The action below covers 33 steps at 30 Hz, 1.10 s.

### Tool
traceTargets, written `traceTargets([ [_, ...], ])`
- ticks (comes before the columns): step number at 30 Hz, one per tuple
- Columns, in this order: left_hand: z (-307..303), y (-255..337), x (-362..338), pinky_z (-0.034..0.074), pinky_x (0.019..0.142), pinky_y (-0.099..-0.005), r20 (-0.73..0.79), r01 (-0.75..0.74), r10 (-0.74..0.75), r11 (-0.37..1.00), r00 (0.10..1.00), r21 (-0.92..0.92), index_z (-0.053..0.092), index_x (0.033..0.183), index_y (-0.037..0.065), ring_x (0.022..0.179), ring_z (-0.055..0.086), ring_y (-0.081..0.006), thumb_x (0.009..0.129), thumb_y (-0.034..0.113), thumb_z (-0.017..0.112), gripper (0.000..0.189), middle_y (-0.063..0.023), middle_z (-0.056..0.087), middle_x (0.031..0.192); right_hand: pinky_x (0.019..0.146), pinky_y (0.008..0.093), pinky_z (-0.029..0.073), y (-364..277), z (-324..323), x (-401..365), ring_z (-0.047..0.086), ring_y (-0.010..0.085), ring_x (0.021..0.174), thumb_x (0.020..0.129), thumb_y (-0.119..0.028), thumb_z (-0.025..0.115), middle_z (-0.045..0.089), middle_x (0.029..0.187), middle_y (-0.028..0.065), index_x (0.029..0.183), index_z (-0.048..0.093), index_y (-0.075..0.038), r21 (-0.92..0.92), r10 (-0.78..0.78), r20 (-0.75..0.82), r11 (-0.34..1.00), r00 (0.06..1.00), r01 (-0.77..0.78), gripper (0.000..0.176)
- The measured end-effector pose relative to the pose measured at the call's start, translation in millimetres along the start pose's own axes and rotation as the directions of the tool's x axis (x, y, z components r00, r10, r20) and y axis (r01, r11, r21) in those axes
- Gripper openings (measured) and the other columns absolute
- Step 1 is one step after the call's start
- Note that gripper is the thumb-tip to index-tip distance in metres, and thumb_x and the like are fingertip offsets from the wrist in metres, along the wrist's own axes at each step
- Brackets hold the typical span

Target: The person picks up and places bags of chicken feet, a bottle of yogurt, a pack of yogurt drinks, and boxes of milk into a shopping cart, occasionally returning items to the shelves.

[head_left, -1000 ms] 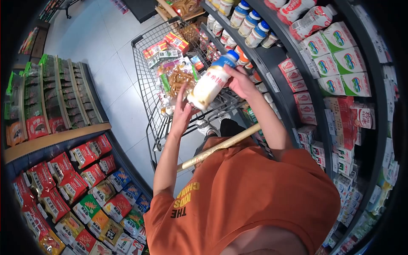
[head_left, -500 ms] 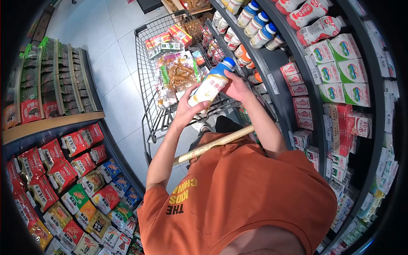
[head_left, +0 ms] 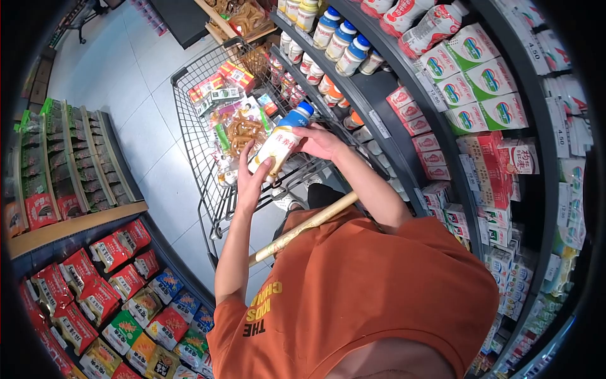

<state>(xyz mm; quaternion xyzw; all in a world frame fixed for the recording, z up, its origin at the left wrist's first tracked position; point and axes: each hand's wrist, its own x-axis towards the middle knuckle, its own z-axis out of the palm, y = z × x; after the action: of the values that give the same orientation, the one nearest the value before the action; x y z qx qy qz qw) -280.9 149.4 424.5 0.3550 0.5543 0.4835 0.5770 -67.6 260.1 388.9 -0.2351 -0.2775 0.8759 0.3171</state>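
A white drink bottle (head_left: 278, 146) with a blue cap and blue shoulder is held tilted over the shopping cart (head_left: 180, 104). Around its lower end, the thumb and fingers of my left hand (head_left: 252, 178) are closed. My right hand (head_left: 320, 141) grips the bottle's upper side just below the cap, its fingers partly hidden behind it. Beneath the bottle, the cart carries a clear pack of brown food (head_left: 245, 134), red and yellow boxes (head_left: 237, 76) and other packs. The cart's pale gold handle bar (head_left: 303, 228) crosses in front of my orange shirt.
To the right, curved shelves hold blue-capped bottles (head_left: 339, 42), milk cartons (head_left: 491, 77) and small pink boxes (head_left: 404, 104). On the left stand racks of red snack bags (head_left: 113, 243) and green packets (head_left: 69, 151). Pale floor tiles (head_left: 145, 126) run beside the cart.
The camera view has shifted, so the cart and shelves appear further left. Both hands still hold the bottle, which remains tilted over the cart.
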Motion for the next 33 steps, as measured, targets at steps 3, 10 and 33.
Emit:
traceTargets([
  [3, -0.2, 0.6, -2.2, 0.048, 0.097, -0.0341, -0.008, -0.086, 0.087, 0.990, 0.996, 0.113, 0.044, 0.144, 0.005, 0.119, 0.057, -0.0241, 0.086, 0.028, 0.076, 0.070, -0.0161, 0.051, 0.138, 0.098, 0.0468, 0.050, 2.4, -9.5, 3.9, 0.061, 0.0265, 0.117, 0.089, -0.019, 0.073, 0.062, 0.126, 0.0132, 0.131, 0.053, -0.002, 0.060, 0.016, -0.029, 0.998, 0.999, -0.015, 0.049],
  [10, -2.6, 1.9, -6.8, 0.050, 0.096, -0.0390, 0.104, -0.401, 0.423, 0.713, 0.900, 0.574, 0.054, 0.133, 0.000, 0.111, 0.064, -0.0317, 0.071, 0.022, 0.081, 0.071, -0.0196, 0.065, 0.119, 0.099, 0.0460, 0.048, -2.9, 4.4, 4.4, 0.059, 0.0253, 0.117, 0.093, -0.033, 0.069, 0.062, 0.125, 0.0116, 0.127, 0.056, -0.005, 0.235, 0.084, -0.106, 0.970, 0.991, -0.057, 0.046],
  [33, -10.5, -28.6, 4.8, 0.044, 0.104, -0.0442, 0.126, -0.325, 0.362, 0.565, 0.924, 0.759, 0.050, 0.139, 0.004, 0.126, 0.051, -0.0394, 0.084, 0.025, 0.076, 0.064, -0.0235, 0.051, 0.137, 0.081, 0.0296, 0.054, -36.0, 15.7, 4.6, 0.066, 0.0131, 0.091, 0.077, -0.018, 0.087, 0.070, 0.102, 0.0065, 0.111, 0.065, -0.003, -0.549, -0.463, -0.425, 0.815, 0.778, 0.185, 0.042],
])
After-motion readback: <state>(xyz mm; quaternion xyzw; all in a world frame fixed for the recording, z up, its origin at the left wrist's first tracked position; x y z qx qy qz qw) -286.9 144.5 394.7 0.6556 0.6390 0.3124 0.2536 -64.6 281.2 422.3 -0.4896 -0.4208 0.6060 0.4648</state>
